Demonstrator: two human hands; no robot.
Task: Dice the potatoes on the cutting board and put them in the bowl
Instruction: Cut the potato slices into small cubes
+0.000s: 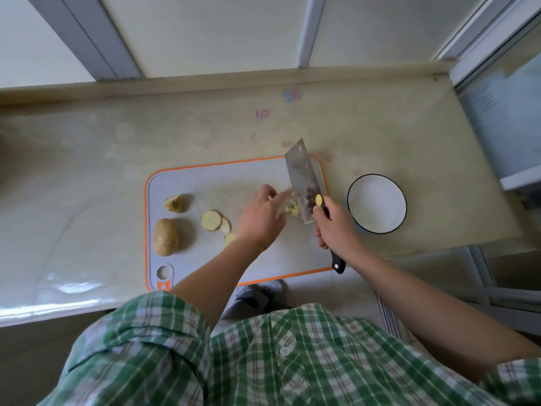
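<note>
Now the right hand [336, 230] grips the cleaver [306, 183], blade pointing away toward the far edge of the cutting board [205, 183]. The left hand [262, 218], fingers loosely straight, touches the diced potato [293, 208] beside the blade, half hiding it. The bowl [377, 206] sits just right of the board.

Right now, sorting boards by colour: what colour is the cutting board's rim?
Orange rim, head view.

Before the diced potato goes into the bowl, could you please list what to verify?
1. The right hand grips the cleaver handle: ok.
2. The diced potato lies against the blade: ok.
3. Fingers of the left hand clear of the edge: cannot tell.
4. The bowl, right of the cutting board, looks empty: ok.
5. All potato diced: not ok; potato slices and a whole potato remain.
</note>
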